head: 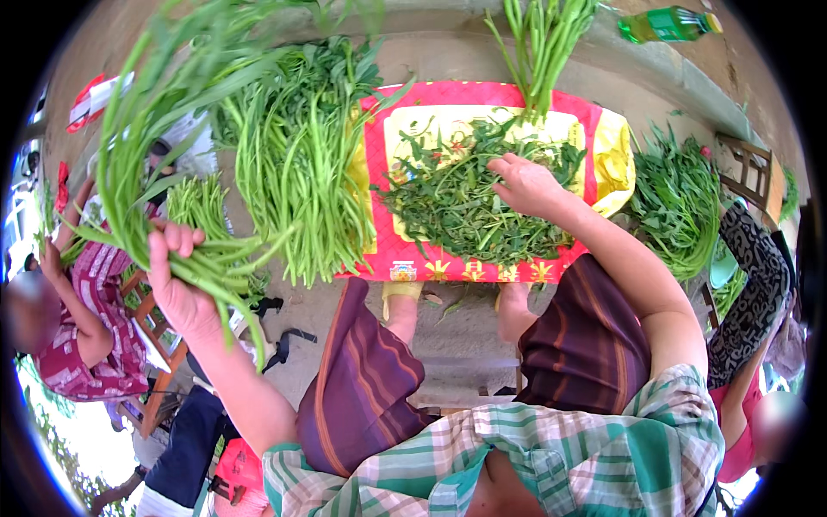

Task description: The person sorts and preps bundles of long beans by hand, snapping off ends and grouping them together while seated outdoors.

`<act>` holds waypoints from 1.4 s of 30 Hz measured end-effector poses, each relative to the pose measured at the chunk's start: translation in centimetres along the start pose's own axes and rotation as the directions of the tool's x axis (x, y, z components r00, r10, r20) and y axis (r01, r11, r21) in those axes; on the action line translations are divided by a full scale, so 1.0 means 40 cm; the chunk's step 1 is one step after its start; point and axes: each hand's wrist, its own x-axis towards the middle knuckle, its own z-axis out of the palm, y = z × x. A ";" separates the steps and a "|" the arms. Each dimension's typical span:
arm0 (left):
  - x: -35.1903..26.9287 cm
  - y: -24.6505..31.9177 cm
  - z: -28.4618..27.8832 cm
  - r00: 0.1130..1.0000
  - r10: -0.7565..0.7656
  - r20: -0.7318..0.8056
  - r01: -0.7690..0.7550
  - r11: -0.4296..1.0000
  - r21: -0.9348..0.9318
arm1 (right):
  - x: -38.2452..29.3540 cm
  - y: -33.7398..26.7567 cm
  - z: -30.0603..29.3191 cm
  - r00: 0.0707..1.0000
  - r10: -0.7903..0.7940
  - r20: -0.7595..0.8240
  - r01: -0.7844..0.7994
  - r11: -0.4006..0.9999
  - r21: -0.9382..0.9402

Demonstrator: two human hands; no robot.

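My left hand (184, 278) is raised at the left, closed around a bunch of long-stemmed leafy greens (123, 187) whose tops arch up and blur. My right hand (526, 184) is over a heap of loose leaves and trimmed stem bits (478, 226), fingers bent together; whether they pinch a leaf I cannot tell. The heap lies on a red and yellow printed sack (381, 239) spread before my knees. A thick pile of greens (303, 187) covers the sack's left edge, and another bunch of stems (543, 58) rests on its far edge.
More greens (678, 200) lie on the ground at the right, beside a small wooden chair (753, 174). A green plastic bottle (669, 24) lies beyond the kerb. Cut stems (197, 207) are heaped at the left. One person (90, 316) sits at the left, another (743, 388) at the right.
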 end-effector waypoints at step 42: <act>-0.681 0.279 0.318 0.973 -0.218 0.076 0.212 0.974 0.080 | -0.715 -0.771 -0.346 0.909 0.066 -0.411 0.341 0.448 0.826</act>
